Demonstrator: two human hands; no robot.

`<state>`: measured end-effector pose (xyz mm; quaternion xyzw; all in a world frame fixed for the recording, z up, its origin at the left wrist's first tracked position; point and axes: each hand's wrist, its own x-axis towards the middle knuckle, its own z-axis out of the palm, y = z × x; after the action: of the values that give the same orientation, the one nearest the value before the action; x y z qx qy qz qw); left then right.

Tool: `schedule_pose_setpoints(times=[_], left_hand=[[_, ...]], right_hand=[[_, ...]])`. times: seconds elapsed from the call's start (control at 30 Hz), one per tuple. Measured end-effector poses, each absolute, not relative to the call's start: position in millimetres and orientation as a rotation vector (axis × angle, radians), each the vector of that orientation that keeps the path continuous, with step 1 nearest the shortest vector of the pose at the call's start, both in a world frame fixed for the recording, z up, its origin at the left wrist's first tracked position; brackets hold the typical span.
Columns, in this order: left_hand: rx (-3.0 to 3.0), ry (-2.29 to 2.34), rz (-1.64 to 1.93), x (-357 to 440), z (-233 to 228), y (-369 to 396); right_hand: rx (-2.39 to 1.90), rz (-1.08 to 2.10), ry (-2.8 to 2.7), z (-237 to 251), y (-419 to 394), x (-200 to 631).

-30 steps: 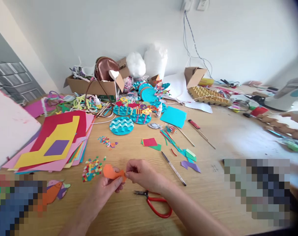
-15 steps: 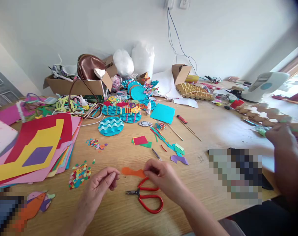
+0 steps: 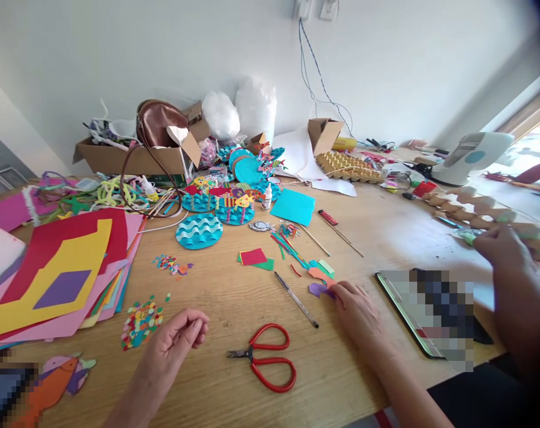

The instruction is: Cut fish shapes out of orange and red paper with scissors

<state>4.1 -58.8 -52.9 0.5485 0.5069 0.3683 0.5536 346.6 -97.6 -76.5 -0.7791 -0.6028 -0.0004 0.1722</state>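
Note:
My left hand (image 3: 178, 334) hovers over the wooden table (image 3: 198, 380), thumb pressed to curled fingers; whether something small is in the pinch I cannot make out. At the right, my right hand (image 3: 358, 312) rests low with its fingertips on an orange paper scrap (image 3: 320, 274). That scrap lies over a purple paper scrap (image 3: 315, 289). Red-handled scissors (image 3: 272, 371) lie between the hands, their short blades pointing left. A pen (image 3: 297, 299) lies slantwise just left of my right hand. Green and red paper pieces (image 3: 253, 257) are farther back.
Round confetti dots (image 3: 141, 321) and coloured sheets (image 3: 24, 267) spread at left, with paper fish (image 3: 58, 380) in front. Blue wavy discs (image 3: 199, 230) stand behind. A tablet-like device (image 3: 404, 315) lies right; beyond it, another person's hand (image 3: 506, 249) holds egg-carton strips (image 3: 470, 205).
My right hand has moved right and away from the scissors, carrying the orange scrap onto the purple one. The pen is now fully uncovered. My left hand has shifted slightly left.

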Motion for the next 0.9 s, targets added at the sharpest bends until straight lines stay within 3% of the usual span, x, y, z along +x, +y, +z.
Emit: schedule_pose_setpoints(times=[0.23, 0.4, 0.67, 0.9], left_hand=[[1.358, 1.233, 0.838, -6, -55, -56], [1.661, 1.174, 0.656, 1, -50, -66], [2.282, 0.866, 0.247, 41, -36, -76], [2.473, 0.826, 0.394, 43, -55, -59]], right_hand=[[-2.210, 0.012, -1.834, -80, -98, 354], [-2.136, -0.006, -1.842, -55, -88, 339], [-1.915, 0.295, -2.365, -24, 4, 271], [-1.983, 0.353, -2.581, -49, 65, 263]])
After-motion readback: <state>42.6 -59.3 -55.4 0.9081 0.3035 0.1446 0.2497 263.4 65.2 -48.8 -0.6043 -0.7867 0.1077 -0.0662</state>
